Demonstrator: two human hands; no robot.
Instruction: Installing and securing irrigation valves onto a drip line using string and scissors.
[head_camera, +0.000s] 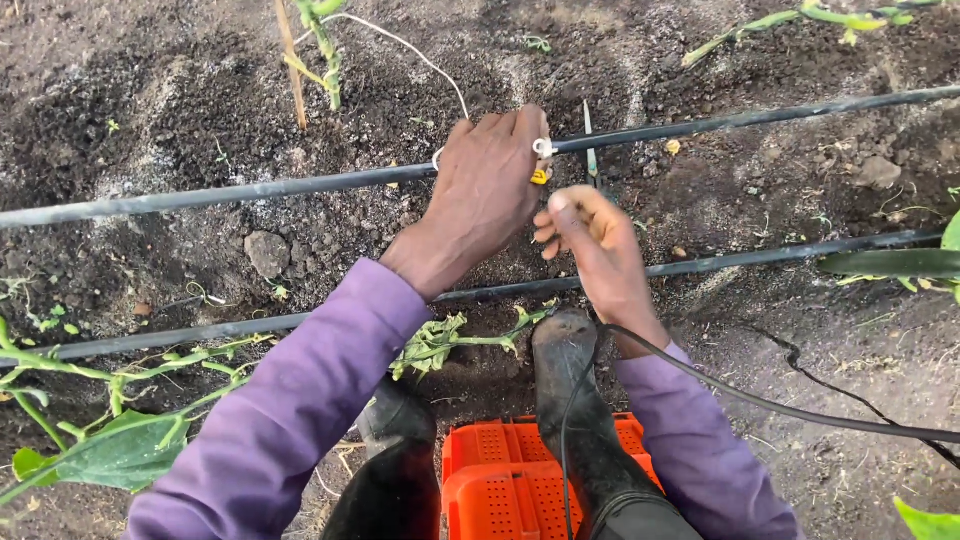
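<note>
My left hand (487, 185) reaches over the far black irrigation pipe (250, 190) and pinches a small white clip (543, 148) with a yellow bit under it. A white string (420, 55) runs from that hand up toward a young green plant (325, 50) beside a thin wooden stake (291, 62). My right hand (598, 250) hovers just right of the left one, fingers curled near the clip; whether it holds anything I cannot make out. A thin green stem (590, 140) stands behind the pipe. Both sleeves are purple.
A second black pipe (760, 258) crosses the dark soil nearer me. My black rubber boots (572, 400) straddle an orange plastic crate (500, 480). A thin black cable (800, 410) trails right. Leafy vines lie at left (110, 440) and under my arms (440, 340).
</note>
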